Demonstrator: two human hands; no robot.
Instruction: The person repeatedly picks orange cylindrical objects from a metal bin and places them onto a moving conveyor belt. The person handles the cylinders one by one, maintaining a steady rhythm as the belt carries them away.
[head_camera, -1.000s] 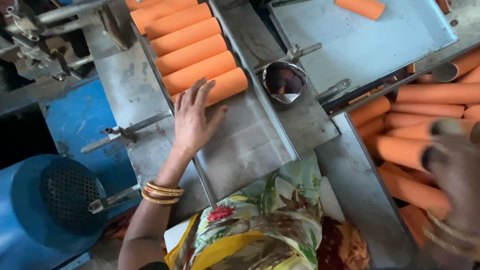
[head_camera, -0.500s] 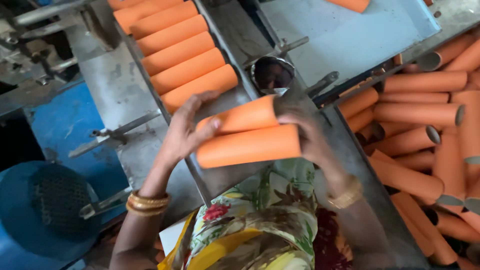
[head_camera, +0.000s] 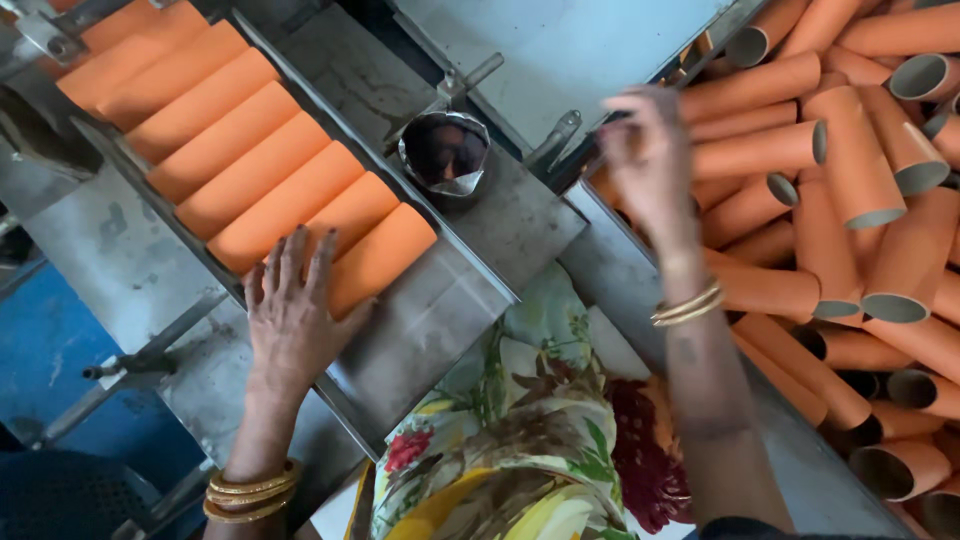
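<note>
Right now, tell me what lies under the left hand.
The left hand lies flat on the nearest orange tubes in the metal tray. The tube ends and tray floor beneath the palm are covered.

Row of tubes (head_camera: 240, 170) lies in the metal tray (head_camera: 440, 320) at left; small cup (head_camera: 443, 152) sits just right of it; loose tube pile (head_camera: 860, 220) far right.

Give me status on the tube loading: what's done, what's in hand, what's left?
Done: a row of orange tubes lies side by side in the metal chute. In hand: the left hand presses flat on the nearest tube; the right hand, blurred, reaches over the loose tube pile, apparently empty. Left: that large pile.
</note>
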